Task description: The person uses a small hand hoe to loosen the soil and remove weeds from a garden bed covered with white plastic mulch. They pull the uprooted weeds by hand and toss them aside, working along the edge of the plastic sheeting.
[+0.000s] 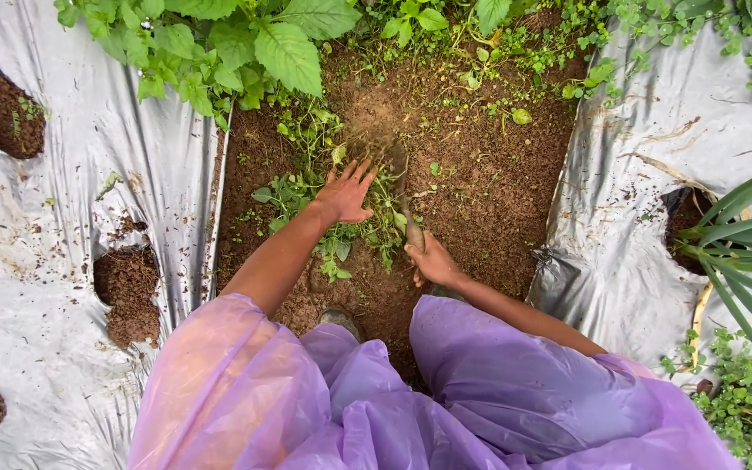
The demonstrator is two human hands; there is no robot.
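Weeds (352, 228): low green clump on the bare soil strip (480, 183) between two silver mulch sheets (63, 200), lying under and at 6 o'clock of the left hand (346, 193), which rests on them with fingers spread open, pointing to 12 o'clock. Hand tool (404, 196): gripped at its handle by the closed right hand (433, 261), long axis running from 6 to 12 o'clock, its blurred working end in the soil at 1 o'clock of the left hand, just beside the clump. Left hand is the nearer to the weeds; purple raincoat (446, 392) covers both arms at 6 o'clock.
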